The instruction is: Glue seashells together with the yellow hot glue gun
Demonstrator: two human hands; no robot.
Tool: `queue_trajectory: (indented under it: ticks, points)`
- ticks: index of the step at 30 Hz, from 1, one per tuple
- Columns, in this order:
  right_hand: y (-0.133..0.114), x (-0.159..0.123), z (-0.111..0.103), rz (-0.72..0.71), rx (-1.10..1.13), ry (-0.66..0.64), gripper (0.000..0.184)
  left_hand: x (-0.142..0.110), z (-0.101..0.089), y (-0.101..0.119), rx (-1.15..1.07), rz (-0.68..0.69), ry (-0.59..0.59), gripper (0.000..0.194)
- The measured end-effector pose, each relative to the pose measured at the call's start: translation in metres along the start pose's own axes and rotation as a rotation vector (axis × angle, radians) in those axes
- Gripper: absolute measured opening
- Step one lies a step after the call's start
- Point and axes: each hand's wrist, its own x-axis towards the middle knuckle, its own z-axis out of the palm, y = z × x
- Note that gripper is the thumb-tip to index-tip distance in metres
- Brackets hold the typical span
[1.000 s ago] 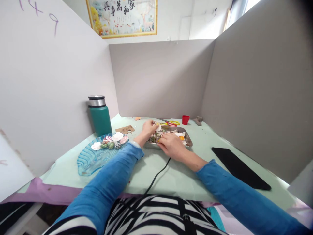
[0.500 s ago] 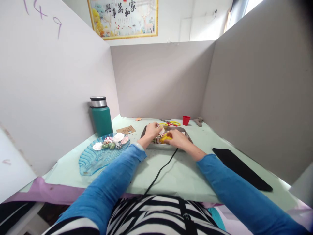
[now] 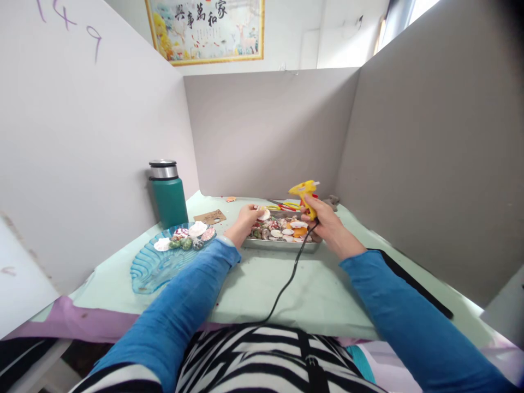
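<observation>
A yellow glue gun with a black cord is gripped in my right hand, raised above the right end of a metal tray. Its nozzle points left. My left hand pinches a pale seashell over the tray's left end. Inside the tray lie many mixed shells, some white, some orange and some dark. To the left, a blue glass shell-shaped dish carries several shells along its far side.
A green flask stands behind the dish, near a brown card. Yellow-and-red scissors lie behind the tray. A black flat object lies at right. Grey panels surround the table, and the cord runs to the front edge.
My right hand has lifted the glue gun up and right, out of the tray, uncovering the shells there. My left hand has shifted slightly left, holding the seashell.
</observation>
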Motion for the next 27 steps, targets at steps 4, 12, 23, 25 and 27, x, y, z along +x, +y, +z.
queue_trajectory:
  ticks: [4,12,23,25,27]
  points:
    - [-0.002,-0.01,0.005,0.29,-0.04,-0.113,0.029,0.003,0.001,-0.002,-0.013,0.011,-0.004,0.016]
    - [0.008,-0.019,0.012,0.035,-0.271,-0.237,0.031,0.007,0.003,-0.005,-0.021,0.025,0.004,0.016]
    - [0.012,-0.029,0.02,-0.054,-0.596,-0.254,0.039,0.002,0.005,-0.002,0.02,0.031,-0.003,0.011]
    - [0.009,-0.031,0.021,-0.041,-0.574,-0.255,0.038,0.003,0.005,-0.003,0.019,0.053,-0.013,0.012]
    - [0.008,-0.032,0.023,-0.032,-0.556,-0.244,0.037,0.005,0.005,-0.004,0.014,0.066,-0.022,0.015]
